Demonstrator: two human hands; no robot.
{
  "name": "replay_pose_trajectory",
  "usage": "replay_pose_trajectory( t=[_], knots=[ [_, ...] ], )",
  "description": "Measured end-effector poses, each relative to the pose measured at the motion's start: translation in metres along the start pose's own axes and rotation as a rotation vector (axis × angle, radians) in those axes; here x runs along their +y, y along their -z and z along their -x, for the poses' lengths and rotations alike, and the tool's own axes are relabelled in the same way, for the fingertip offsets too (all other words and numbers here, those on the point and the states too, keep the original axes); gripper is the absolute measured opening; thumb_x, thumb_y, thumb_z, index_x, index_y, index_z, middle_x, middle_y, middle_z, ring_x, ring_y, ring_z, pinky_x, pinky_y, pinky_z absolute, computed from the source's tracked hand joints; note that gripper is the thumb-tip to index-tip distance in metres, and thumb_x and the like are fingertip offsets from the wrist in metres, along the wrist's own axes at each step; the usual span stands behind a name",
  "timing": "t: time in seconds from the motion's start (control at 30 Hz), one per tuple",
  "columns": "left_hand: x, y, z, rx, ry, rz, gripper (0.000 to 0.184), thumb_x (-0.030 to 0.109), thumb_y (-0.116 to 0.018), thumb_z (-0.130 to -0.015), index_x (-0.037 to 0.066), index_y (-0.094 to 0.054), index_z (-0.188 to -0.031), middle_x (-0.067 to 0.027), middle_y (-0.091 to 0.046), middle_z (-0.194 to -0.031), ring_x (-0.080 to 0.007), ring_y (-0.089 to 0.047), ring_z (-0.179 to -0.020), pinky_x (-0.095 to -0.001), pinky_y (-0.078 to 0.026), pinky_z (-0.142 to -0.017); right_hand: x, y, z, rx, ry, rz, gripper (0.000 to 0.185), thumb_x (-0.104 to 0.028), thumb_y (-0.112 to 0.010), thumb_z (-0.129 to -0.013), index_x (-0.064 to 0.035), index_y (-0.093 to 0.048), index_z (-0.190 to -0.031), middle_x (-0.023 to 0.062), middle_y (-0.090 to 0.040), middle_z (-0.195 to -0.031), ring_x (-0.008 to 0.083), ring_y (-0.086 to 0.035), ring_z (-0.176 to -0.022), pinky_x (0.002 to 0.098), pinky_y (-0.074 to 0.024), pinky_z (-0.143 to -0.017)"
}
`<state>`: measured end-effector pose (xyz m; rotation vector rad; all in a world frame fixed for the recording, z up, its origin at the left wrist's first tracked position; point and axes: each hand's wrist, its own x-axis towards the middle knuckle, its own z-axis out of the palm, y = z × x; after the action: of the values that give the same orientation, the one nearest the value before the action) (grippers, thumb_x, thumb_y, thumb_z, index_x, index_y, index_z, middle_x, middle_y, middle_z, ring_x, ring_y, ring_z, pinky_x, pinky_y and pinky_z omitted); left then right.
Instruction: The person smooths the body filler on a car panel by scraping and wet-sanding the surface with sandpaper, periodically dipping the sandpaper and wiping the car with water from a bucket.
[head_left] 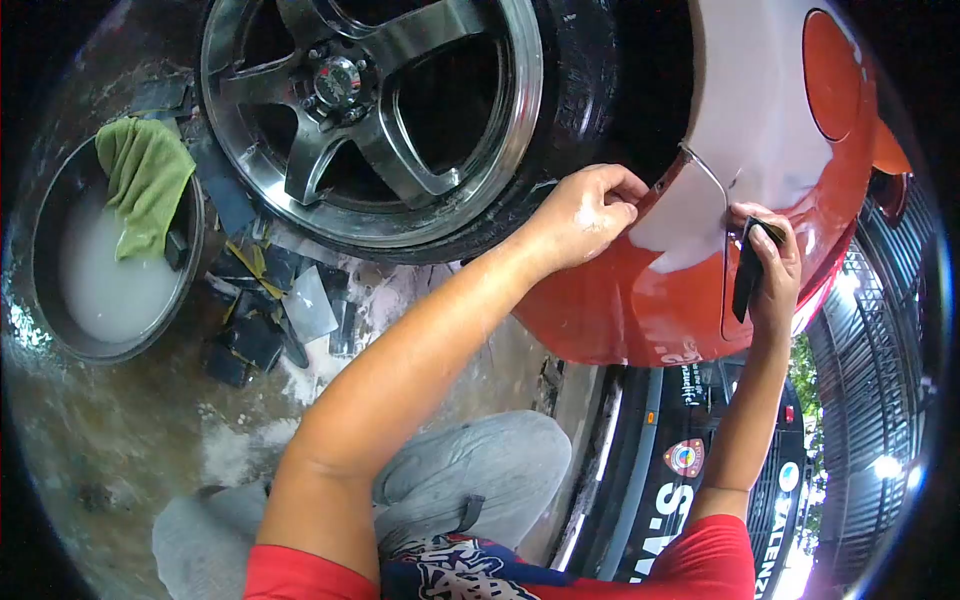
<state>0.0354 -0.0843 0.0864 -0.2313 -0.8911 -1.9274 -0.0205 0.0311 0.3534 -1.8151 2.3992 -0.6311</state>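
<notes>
My right hand (775,265) pinches a folded piece of black sandpaper (746,272) between thumb and fingers, its fingertips by the panel seam. My left hand (592,212) has its fingers curled at the wheel-arch edge of a red bumper (620,300), thumb on the outer side; part of the fingers is hidden. Above the seam, a body panel (750,110) wears a pale grey-white coat that fades into red. Some of the same pale coat reaches onto the bumper. A wet mark shows on the back of my left hand.
A dark wheel (340,85) with its tyre stands beside my left forearm. To the left, a bucket (195,290) of cloudy water has a green cloth (145,175) over its rim. Several dark sheets (255,340) lie on the wet floor. A black vehicle (690,400) stands behind.
</notes>
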Motion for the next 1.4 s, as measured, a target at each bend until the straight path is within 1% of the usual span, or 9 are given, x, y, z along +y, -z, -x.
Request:
replay_pose_trajectory(
  t=[0.23, 0.43, 0.63, 0.77, 0.97, 1.13, 1.23, 1.33, 1.4],
  knots=[
    [0.01, -0.008, -0.002, 0.03, -0.039, -0.16, 0.043, 0.029, -0.082, -0.084, -0.005, -0.065, -0.102, -0.0151, -0.07, -0.094, -0.0182, -0.067, -0.088, -0.0333, -0.054, -0.079, -0.004, -0.002, -0.002, 0.011, -0.019, 0.025, 0.021, -0.011, -0.061, -0.099, 0.0018, -0.065, -0.114, 0.0127, -0.069, -0.119, 0.0187, -0.064, -0.11, 0.0329, -0.0469, -0.101],
    [0.027, -0.017, -0.001, 0.055, -0.055, -0.303, 0.04, 0.029, -0.083, -0.084, -0.003, -0.063, -0.097, -0.0121, -0.069, -0.089, -0.0193, -0.067, -0.088, -0.0338, -0.054, -0.08, -0.012, -0.005, -0.001, 0.01, -0.066, -0.018, 0.019, -0.012, -0.063, -0.099, 0.0003, -0.067, -0.112, 0.0107, -0.072, -0.11, 0.0147, -0.065, -0.098, 0.0285, -0.051, -0.09],
    [0.026, -0.034, 0.002, 0.125, -0.178, -0.278, 0.04, 0.011, -0.073, -0.092, -0.007, -0.058, -0.125, -0.0141, -0.063, -0.113, -0.0223, -0.065, -0.11, -0.0356, -0.056, -0.094, -0.009, 0.0, 0.005, 0.004, -0.038, -0.167, 0.019, -0.011, -0.061, -0.099, -0.0004, -0.066, -0.114, 0.0095, -0.072, -0.115, 0.0152, -0.066, -0.105, 0.0307, -0.0514, -0.096],
    [0.027, -0.032, 0.001, 0.112, -0.079, -0.077, 0.033, 0.004, -0.063, -0.095, -0.007, -0.058, -0.126, -0.0136, -0.067, -0.118, -0.0201, -0.065, -0.11, -0.0347, -0.052, -0.097, 0.01, 0.001, 0.009, 0.016, 0.036, -0.093, 0.019, -0.011, -0.061, -0.099, -0.0013, -0.067, -0.114, 0.0074, -0.072, -0.114, 0.0143, -0.065, -0.106, 0.0311, -0.0498, -0.098],
    [0.036, -0.033, 0.004, 0.077, -0.047, -0.088, 0.026, 0.01, -0.062, -0.099, -0.002, -0.057, -0.123, -0.0089, -0.064, -0.117, -0.0163, -0.064, -0.106, -0.0315, -0.054, -0.093, 0.019, -0.005, 0.013, 0.095, 0.122, -0.303, 0.022, -0.018, -0.065, -0.099, -0.0026, -0.07, -0.113, 0.0042, -0.072, -0.103, 0.009, -0.063, -0.095, 0.0257, -0.0498, -0.089],
    [0.038, -0.026, -0.006, 0.067, -0.029, -0.174, 0.024, 0.023, -0.068, -0.1, 0.002, -0.059, -0.108, -0.0044, -0.063, -0.102, -0.012, -0.062, -0.093, -0.0302, -0.056, -0.082, 0.026, -0.006, 0.008, 0.006, 0.258, -0.101, 0.021, -0.017, -0.063, -0.1, -0.0031, -0.069, -0.115, 0.0034, -0.072, -0.107, 0.0091, -0.063, -0.1, 0.0267, -0.0489, -0.093],
    [0.042, -0.028, -0.006, 0.074, -0.022, -0.241, 0.027, 0.024, -0.067, -0.101, 0.0, -0.059, -0.112, -0.0069, -0.064, -0.107, -0.0155, -0.064, -0.1, -0.0339, -0.057, -0.088, 0.021, -0.008, 0.013, -0.028, 0.194, -0.034, 0.02, -0.013, -0.059, -0.1, -0.0008, -0.068, -0.114, 0.0049, -0.07, -0.121, 0.0124, -0.06, -0.11, 0.0282, -0.0444, -0.1],
    [0.036, -0.028, 0.002, 0.067, 0.007, 0.018, 0.035, 0.021, -0.06, -0.103, -0.003, -0.057, -0.128, -0.0115, -0.065, -0.118, -0.022, -0.063, -0.116, -0.0424, -0.053, -0.101, 0.017, -0.022, 0.022, 0.079, 0.251, -0.085, 0.022, -0.014, -0.06, -0.099, 0.0012, -0.067, -0.113, 0.0098, -0.068, -0.127, 0.0156, -0.062, -0.111, 0.0291, -0.0469, -0.098],
    [0.027, -0.03, 0.017, 0.023, -0.02, 0.021, 0.041, 0.015, -0.057, -0.101, -0.006, -0.054, -0.136, -0.0137, -0.064, -0.125, -0.0217, -0.06, -0.121, -0.0373, -0.047, -0.107, 0.011, -0.038, 0.047, 0.106, 0.277, -0.135, 0.021, -0.014, -0.062, -0.096, 0.0021, -0.066, -0.11, 0.0121, -0.068, -0.127, 0.0173, -0.063, -0.111, 0.0297, -0.0487, -0.096]
  ],
)
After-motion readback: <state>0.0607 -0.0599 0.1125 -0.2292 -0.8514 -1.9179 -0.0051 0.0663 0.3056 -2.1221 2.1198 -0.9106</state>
